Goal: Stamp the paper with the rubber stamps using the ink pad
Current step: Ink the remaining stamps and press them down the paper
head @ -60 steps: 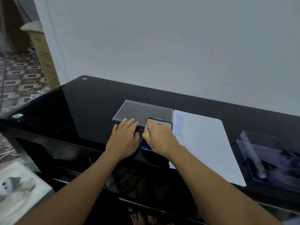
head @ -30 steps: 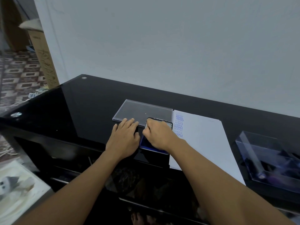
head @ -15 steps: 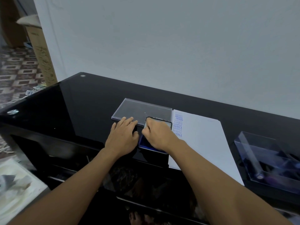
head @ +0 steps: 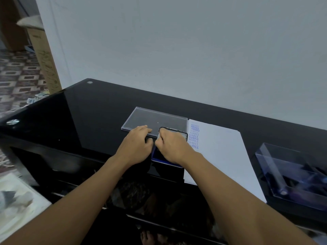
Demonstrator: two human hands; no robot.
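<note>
The right hand [head: 170, 147] is curled tight on top of the ink pad [head: 158, 156]. It seems to pinch a small rubber stamp down onto the blue ink, but the hand hides the stamp, so I cannot be sure. The left hand [head: 135, 147] lies flat with straight fingers and holds nothing. Its fingertips rest on the near edge of a clear lid [head: 155, 117], just beside the pad. A stamp like this is likely light and hard with a soft inky face that can smear, so hold it by the top and push straight down. The paper [head: 224, 156] lies just right of the pad. It is thin and may slide on the shiny black table [head: 88, 117]. Blue words [head: 194, 137] fill its left strip; the rest is bare. Its near end lies close to the table's front edge.
</note>
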